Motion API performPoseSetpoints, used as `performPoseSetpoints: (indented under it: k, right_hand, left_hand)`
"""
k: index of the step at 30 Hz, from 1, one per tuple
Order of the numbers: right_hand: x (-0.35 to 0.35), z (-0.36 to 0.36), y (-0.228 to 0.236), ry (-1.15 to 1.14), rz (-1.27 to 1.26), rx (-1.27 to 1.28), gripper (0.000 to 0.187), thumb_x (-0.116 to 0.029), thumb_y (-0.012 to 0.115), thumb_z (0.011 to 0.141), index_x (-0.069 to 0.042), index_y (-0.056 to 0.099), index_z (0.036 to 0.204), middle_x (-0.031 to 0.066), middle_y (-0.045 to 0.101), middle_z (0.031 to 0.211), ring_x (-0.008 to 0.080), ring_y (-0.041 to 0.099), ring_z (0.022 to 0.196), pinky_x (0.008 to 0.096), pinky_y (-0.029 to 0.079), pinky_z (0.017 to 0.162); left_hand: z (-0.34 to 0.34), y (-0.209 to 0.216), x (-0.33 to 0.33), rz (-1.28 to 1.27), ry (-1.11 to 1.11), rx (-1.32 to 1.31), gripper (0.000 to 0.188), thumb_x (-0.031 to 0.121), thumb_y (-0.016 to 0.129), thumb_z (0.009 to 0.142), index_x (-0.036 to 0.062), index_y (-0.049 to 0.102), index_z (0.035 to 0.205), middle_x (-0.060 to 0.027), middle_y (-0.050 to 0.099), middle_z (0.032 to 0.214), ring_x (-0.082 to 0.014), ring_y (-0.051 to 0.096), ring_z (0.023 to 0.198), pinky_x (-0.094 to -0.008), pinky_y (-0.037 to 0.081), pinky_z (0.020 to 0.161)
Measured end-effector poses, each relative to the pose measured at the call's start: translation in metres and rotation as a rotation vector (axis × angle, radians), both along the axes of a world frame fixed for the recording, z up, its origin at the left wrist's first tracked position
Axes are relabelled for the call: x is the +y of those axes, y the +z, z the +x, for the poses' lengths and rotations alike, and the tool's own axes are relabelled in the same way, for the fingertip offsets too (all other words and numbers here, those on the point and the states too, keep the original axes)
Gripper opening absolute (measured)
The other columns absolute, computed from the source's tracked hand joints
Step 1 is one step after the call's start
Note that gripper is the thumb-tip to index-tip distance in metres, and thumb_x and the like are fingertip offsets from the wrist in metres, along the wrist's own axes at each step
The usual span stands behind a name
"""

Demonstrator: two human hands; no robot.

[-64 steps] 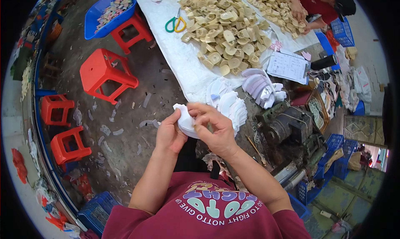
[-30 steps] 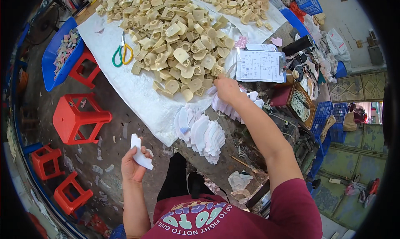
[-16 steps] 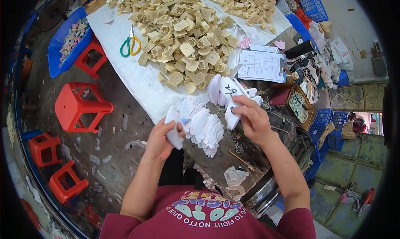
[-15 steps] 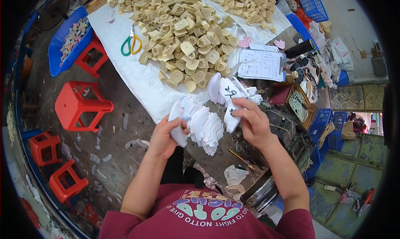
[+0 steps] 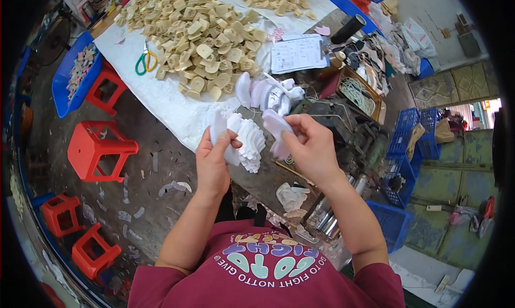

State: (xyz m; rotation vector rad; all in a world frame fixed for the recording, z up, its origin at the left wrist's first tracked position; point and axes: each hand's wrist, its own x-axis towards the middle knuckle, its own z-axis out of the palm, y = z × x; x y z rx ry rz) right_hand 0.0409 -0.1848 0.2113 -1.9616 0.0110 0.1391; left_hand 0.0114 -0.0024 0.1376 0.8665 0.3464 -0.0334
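My left hand [image 5: 214, 163] pinches a white curved fabric piece [image 5: 218, 126] upright between thumb and fingers. In the fingers of my right hand [image 5: 311, 147] is a pale lilac-white curved fabric piece [image 5: 276, 126], tilted toward the left hand. Between the hands, a fanned stack of white fabric pieces [image 5: 251, 144] lies on the table's near edge. Just beyond, a loose bundle of white and lilac pieces [image 5: 276, 96] sits by the cloth; a dark mark shows on one.
Beige moulded pieces [image 5: 201, 37] are heaped on a white sheet [image 5: 174, 112], with scissors [image 5: 146, 61] at left. A clipboard [image 5: 298, 55] lies beyond the bundle. At right stands a greasy machine [image 5: 348, 136]. Red stools [image 5: 99, 149] and a blue tub [image 5: 64, 96] stand left.
The piece with a dark mark has left my right hand, which now holds a lilac-white piece. My left hand still holds a white piece. The whole view has shifted.
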Motion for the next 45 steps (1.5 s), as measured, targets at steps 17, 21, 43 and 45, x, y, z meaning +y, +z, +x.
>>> performPoseSetpoints:
  k: [17, 21, 43, 45]
  right_hand:
    - [0.037, -0.010, 0.015, 0.983, -0.627, -0.580, 0.018, -0.006, 0.064, 0.066, -0.008, 0.063, 0.084, 0.0067, 0.058, 0.087, 0.0256, 0.058, 0.088, 0.0389, 0.047, 0.075]
    - [0.031, 0.027, -0.003, 0.866, -0.754, -0.567, 0.019, -0.003, 0.060, 0.068, -0.007, 0.064, 0.086, 0.0085, 0.059, 0.087, 0.0285, 0.059, 0.088, 0.0404, 0.048, 0.076]
    - [0.053, 0.234, -0.180, 0.800, -0.893, -0.272, 0.034, -0.003, 0.059, 0.071, -0.005, 0.063, 0.105, 0.0136, 0.057, 0.115, 0.0322, 0.062, 0.098, 0.0407, 0.051, 0.082]
    - [0.049, 0.233, -0.189, 0.890, -0.868, -0.357, 0.035, -0.003, 0.059, 0.072, -0.006, 0.061, 0.106, 0.0123, 0.054, 0.116, 0.0307, 0.060, 0.100, 0.0404, 0.050, 0.082]
  left_hand:
    - [-0.013, -0.009, 0.015, -0.219, -0.375, 0.296, 0.030, 0.021, 0.051, 0.094, 0.0039, 0.054, 0.119, -0.0097, 0.064, 0.110, -0.0224, 0.063, 0.095, -0.0395, 0.051, 0.082]
    - [-0.013, -0.027, 0.023, -0.238, -0.310, 0.313, 0.029, 0.022, 0.047, 0.095, 0.0035, 0.053, 0.117, -0.0109, 0.063, 0.100, -0.0251, 0.062, 0.086, -0.0421, 0.050, 0.077]
    - [0.031, -0.101, 0.108, -0.316, -0.015, 0.493, 0.028, 0.020, 0.054, 0.093, 0.0032, 0.048, 0.114, -0.0127, 0.061, 0.085, -0.0253, 0.057, 0.072, -0.0395, 0.049, 0.068]
    - [0.041, -0.103, 0.106, -0.319, -0.048, 0.482, 0.029, 0.020, 0.054, 0.093, 0.0031, 0.048, 0.115, -0.0123, 0.060, 0.085, -0.0247, 0.058, 0.071, -0.0389, 0.050, 0.068]
